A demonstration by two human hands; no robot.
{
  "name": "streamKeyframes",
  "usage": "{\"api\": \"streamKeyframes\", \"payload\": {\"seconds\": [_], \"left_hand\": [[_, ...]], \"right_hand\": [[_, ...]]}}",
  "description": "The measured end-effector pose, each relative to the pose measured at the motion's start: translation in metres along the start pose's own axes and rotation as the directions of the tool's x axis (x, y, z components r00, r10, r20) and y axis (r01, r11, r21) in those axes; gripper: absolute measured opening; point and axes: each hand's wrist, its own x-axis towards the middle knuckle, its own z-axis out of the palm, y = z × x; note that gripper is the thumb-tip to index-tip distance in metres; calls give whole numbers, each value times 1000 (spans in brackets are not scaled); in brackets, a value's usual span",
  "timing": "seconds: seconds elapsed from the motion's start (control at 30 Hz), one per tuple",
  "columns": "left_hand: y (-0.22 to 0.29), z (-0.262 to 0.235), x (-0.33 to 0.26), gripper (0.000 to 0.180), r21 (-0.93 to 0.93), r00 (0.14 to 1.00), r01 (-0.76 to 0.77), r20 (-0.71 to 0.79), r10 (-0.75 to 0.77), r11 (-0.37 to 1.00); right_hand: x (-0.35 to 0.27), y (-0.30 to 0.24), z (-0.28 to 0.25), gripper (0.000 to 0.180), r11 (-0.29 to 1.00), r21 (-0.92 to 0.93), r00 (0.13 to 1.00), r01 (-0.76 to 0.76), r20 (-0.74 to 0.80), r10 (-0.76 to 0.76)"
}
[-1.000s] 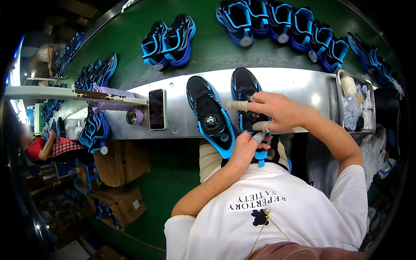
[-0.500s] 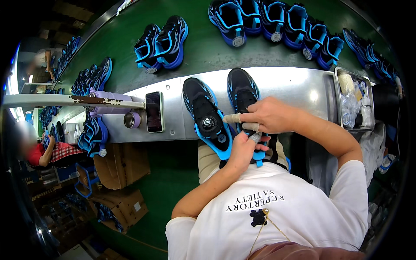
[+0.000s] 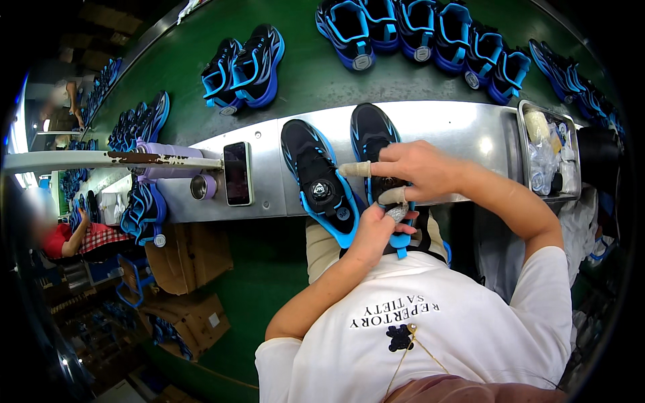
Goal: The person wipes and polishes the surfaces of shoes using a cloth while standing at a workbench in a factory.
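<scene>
Two black sneakers with blue trim lie side by side on the metal ledge, toes away from me. The left sneaker (image 3: 302, 142) shows a round dial on its tongue, and neither hand holds it. My left hand (image 3: 377, 230) is closed round the collar of the right sneaker (image 3: 371, 126), near its heel. Over that shoe's tongue is my right hand (image 3: 420, 169), its covered index finger stretched toward the left sneaker and its thumb low on the tongue, apart from the index. Light covers wrap several fingertips. The right sneaker's middle is partly hidden under my hand.
A phone (image 3: 237, 173), a purple cup-like lid (image 3: 203, 187) and a purple bottle (image 3: 168, 151) are on the ledge at left, beneath a white bar (image 3: 80, 159). A metal tray (image 3: 571, 191) of small items stands right. More sneakers (image 3: 259, 67) stand on the green belt (image 3: 302, 74).
My right index finger and thumb have spread further apart, the index rising slightly over the shoe. The left hand keeps its place. Sneakers on the green belt have shifted slightly left.
</scene>
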Motion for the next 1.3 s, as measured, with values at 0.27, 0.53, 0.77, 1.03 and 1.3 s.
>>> {"api": "streamKeyframes", "payload": {"seconds": [0.27,0.53,0.77,1.03,1.3], "left_hand": [[-2,7,0,27,-40,998,-33,-51,31,999],[-1,3,-2,29,-190,998,-19,52,30,982],[6,8,-5,30,-105,999,-13,31,16,994],[7,12,-2,26,-142,999,19,-23,-22,990],[14,9,-13,28,-129,994,106,12,-106,986]], "right_hand": [[1,-3,13,63,987,-70,981,-142,122,150],[2,7,13,67,985,-97,990,142,8,-142],[-3,7,11,71,993,119,998,8,-70,0],[0,-6,13,63,987,-114,974,-116,184,136],[-7,18,5,74,993,100,998,64,-6,-64]]}}
